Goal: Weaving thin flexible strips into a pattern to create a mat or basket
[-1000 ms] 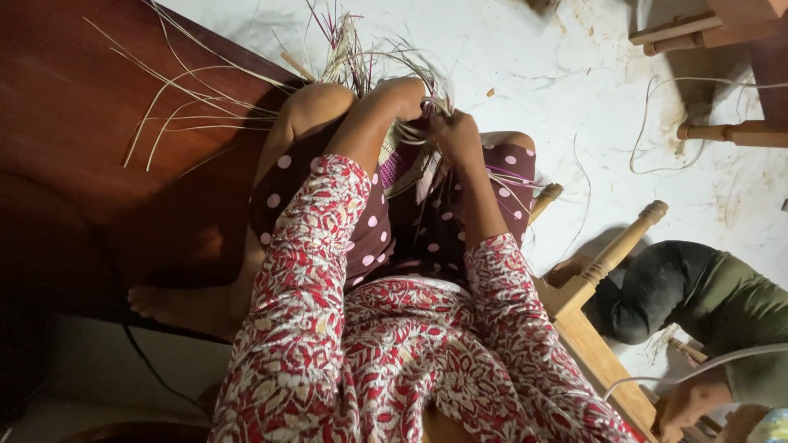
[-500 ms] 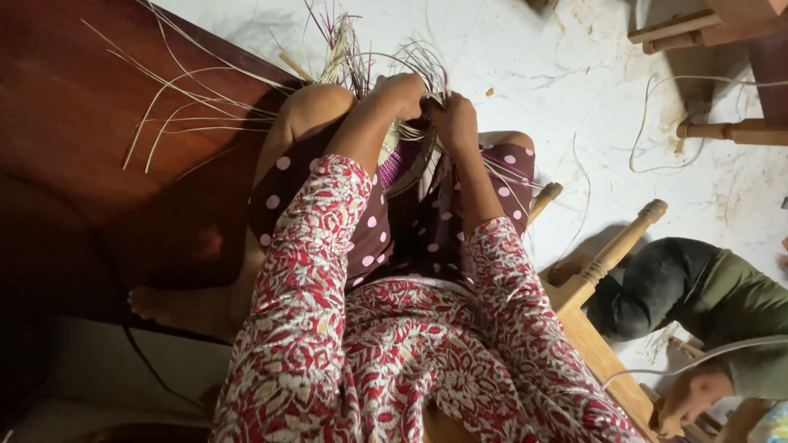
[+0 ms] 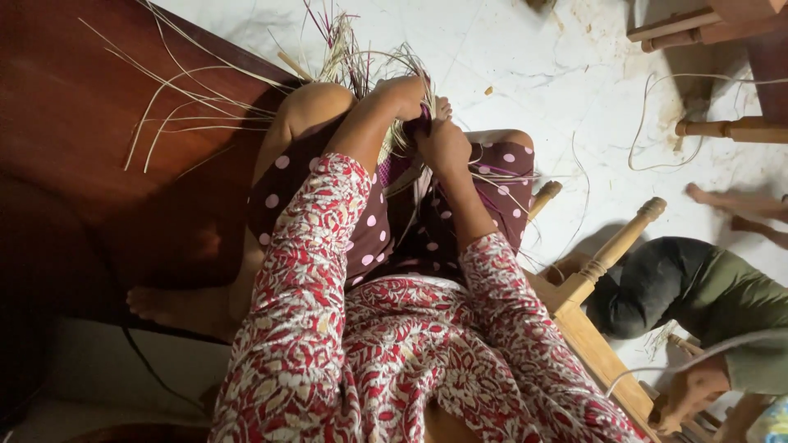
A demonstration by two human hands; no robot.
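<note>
I sit with my knees up, in polka-dot maroon trousers and a red floral top. Between my knees is a woven straw piece (image 3: pixel 361 70) with pale and purple strands sticking up. My left hand (image 3: pixel 404 94) grips the straw weave at its top edge. My right hand (image 3: pixel 443 143) is closed on strands of the same piece, just below and to the right of the left hand. Loose straw ends (image 3: pixel 501 176) trail across my right thigh.
A dark wooden surface (image 3: pixel 82 148) with long loose straw strands (image 3: pixel 176 98) lies at left. A wooden chair frame (image 3: pixel 611 254) is at my right. Another person in dark clothes (image 3: pixel 689 295) crouches at lower right. Wooden furniture legs (image 3: pixel 722 127) and thin cord lie on the white floor.
My hands have shifted slightly on the straw piece, the right hand moving a little lower. A bare foot of another person has come into view at the right edge.
</note>
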